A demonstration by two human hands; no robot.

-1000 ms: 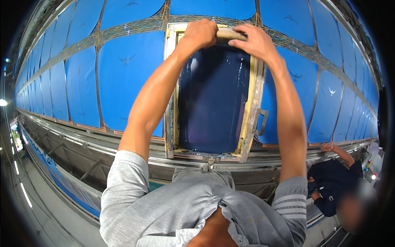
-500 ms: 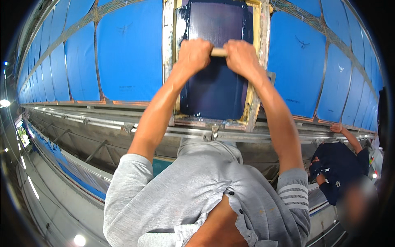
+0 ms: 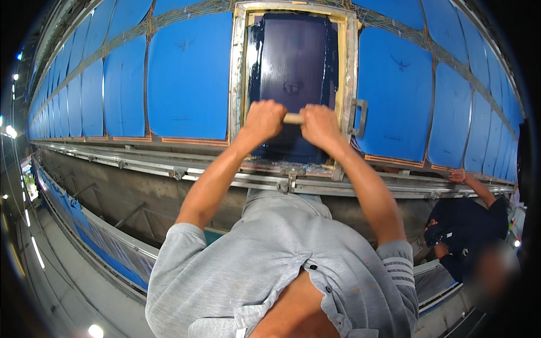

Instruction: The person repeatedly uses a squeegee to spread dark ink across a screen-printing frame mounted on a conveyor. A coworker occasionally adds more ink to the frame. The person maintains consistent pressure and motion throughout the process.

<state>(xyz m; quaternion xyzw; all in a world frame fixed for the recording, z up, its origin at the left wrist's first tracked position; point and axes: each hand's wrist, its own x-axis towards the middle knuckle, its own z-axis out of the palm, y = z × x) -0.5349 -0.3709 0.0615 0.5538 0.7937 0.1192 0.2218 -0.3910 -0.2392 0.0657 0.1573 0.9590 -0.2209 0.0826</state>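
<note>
My left hand (image 3: pixel 264 119) and my right hand (image 3: pixel 321 126) are both closed round the wooden handle of a squeegee (image 3: pixel 293 118), one at each end. A bare stretch of the handle shows between my fists. The squeegee stands across a screen-printing frame (image 3: pixel 238 73) with metal sides and yellowish tape inside them. Its blade is hidden by my hands and shadow. Dark navy ink coats the mesh (image 3: pixel 290 56), with wet, shiny streaks along both sides. Beyond the squeegee, a faint small mark shows in the mesh.
Blue fabric panels (image 3: pixel 189 79) lie in rows on the long table, left and right of the frame. A metal handle (image 3: pixel 359 117) juts from the frame's right side. Metal rails (image 3: pixel 225 173) run along the near edge. A co-worker in dark clothes (image 3: pixel 465 231) is at the right.
Both my hands have drawn the squeegee toward me, from the middle of the screen to nearer its close end. More of the inked mesh shows beyond them.
</note>
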